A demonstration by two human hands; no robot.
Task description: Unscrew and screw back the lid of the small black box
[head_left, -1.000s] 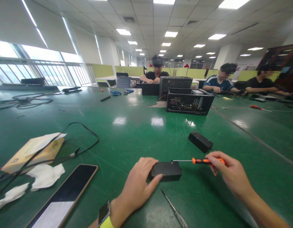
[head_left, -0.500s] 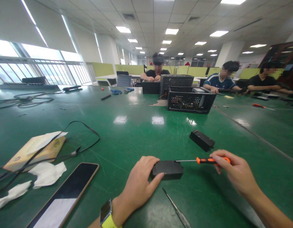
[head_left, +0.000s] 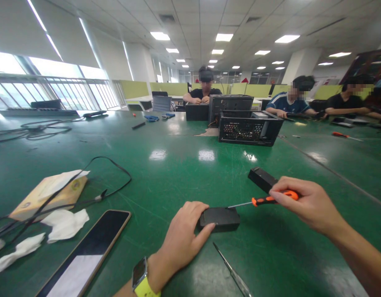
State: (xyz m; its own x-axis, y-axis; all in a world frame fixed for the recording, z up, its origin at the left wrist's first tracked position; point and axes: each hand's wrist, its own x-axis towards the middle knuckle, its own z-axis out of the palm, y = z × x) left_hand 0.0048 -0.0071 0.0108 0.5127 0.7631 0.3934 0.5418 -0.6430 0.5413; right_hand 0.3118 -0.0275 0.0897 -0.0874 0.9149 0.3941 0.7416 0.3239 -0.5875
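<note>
On the green table, my left hand (head_left: 186, 237) grips a black rectangular box (head_left: 223, 219) by its left end, thumb on the near side and fingers over the far side. My right hand (head_left: 306, 202) is closed around the orange and black handle of a screwdriver (head_left: 261, 201). The shaft slants down to the left, and its tip meets the top of the box near the far edge. Behind my right hand lies a second black box (head_left: 261, 178), partly hidden by the fingers. A thin metal tool (head_left: 230, 270) rests on the table just in front of the held box.
At left lie a phone (head_left: 91, 247), white tissues (head_left: 68, 225), a yellowish packet (head_left: 54, 194) and a black cable (head_left: 125, 169). Farther back stands an open black metal case (head_left: 249, 128). Several people sit across the table, one behind a dark box (head_left: 197, 112). Another screwdriver (head_left: 345, 135) lies far right.
My right hand has risen, tilting the screwdriver from nearly level to a downward slant, with its tip still at the box. My left hand keeps its hold on the box.
</note>
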